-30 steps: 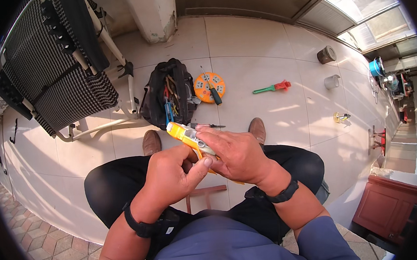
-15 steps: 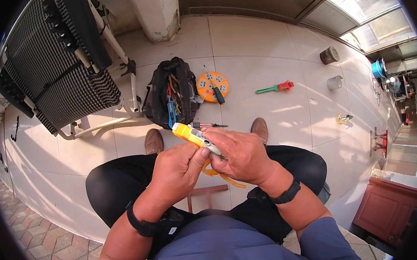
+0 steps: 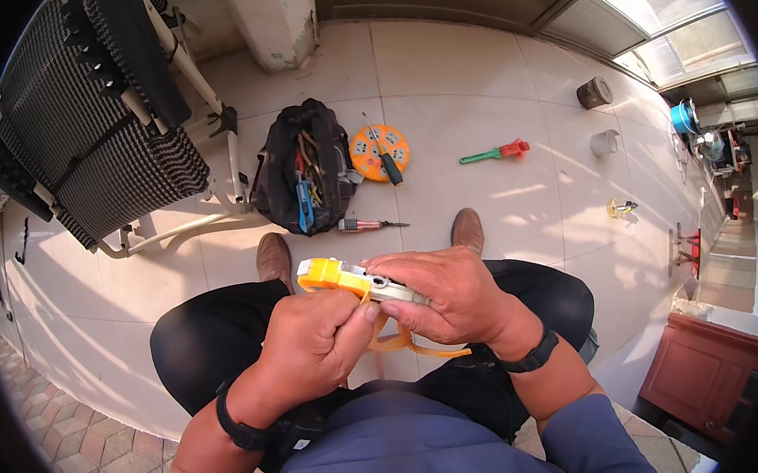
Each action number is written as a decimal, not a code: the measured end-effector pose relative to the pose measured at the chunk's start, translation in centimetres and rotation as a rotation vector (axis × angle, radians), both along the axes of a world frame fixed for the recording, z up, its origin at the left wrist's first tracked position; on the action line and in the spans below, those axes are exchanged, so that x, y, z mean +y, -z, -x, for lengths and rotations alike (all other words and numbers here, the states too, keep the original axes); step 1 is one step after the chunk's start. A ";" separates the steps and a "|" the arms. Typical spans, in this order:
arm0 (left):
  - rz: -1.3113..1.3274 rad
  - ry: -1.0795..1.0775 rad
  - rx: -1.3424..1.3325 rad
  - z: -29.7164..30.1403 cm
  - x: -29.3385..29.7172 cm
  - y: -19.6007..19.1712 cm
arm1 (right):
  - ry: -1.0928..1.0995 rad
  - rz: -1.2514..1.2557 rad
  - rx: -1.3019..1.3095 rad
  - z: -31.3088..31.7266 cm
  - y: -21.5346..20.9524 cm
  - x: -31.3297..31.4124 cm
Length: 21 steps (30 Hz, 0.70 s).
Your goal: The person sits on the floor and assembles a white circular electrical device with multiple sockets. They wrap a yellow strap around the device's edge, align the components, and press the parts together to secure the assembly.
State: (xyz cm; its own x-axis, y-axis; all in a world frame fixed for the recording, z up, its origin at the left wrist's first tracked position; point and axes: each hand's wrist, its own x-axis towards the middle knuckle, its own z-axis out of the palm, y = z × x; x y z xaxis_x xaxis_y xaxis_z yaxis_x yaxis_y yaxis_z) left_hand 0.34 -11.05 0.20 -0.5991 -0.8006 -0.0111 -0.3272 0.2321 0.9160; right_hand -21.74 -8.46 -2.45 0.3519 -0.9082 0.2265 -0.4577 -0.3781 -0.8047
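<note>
I see a home's tiled patio: a folding lounge chair (image 3: 82,134) stands just left of an open tool bag (image 3: 304,167), a glazed roof far right of it.

Both forearms rise from the lower edge of the frame and meet near its middle, over the lap. The left hand (image 3: 312,347) sits lower and to the left, curled into a loose fist with the knuckles facing up and the thumb pressed toward the right hand. A dark band circles its wrist. The right hand (image 3: 449,289) lies just above and to the right, palm down, fingers bent and closed together, their tips pointing left. It too wears a dark wristband. Both hands touch at the fingertips. Blue sleeves cover the forearms near the bottom edge.
</note>
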 end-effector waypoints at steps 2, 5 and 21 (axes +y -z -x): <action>0.003 0.002 0.017 -0.1 -0.1 -0.1 | 0.001 -0.057 -0.041 0.1 -0.1 0.0; -0.034 0.007 0.059 0.0 -0.2 -0.8 | -0.009 -0.143 -0.112 0.3 -0.4 -0.1; 0.168 0.025 0.102 -0.4 0.0 -0.4 | -0.014 -0.233 -0.254 0.3 -0.7 -0.1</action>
State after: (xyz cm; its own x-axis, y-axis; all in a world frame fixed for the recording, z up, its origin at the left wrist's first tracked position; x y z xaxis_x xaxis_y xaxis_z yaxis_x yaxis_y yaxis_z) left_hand 0.73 -11.02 0.60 -0.6100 -0.7708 0.1837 -0.2264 0.3918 0.8918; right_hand -22.07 -8.57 -1.74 0.3241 -0.9412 0.0954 -0.2281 -0.1756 -0.9577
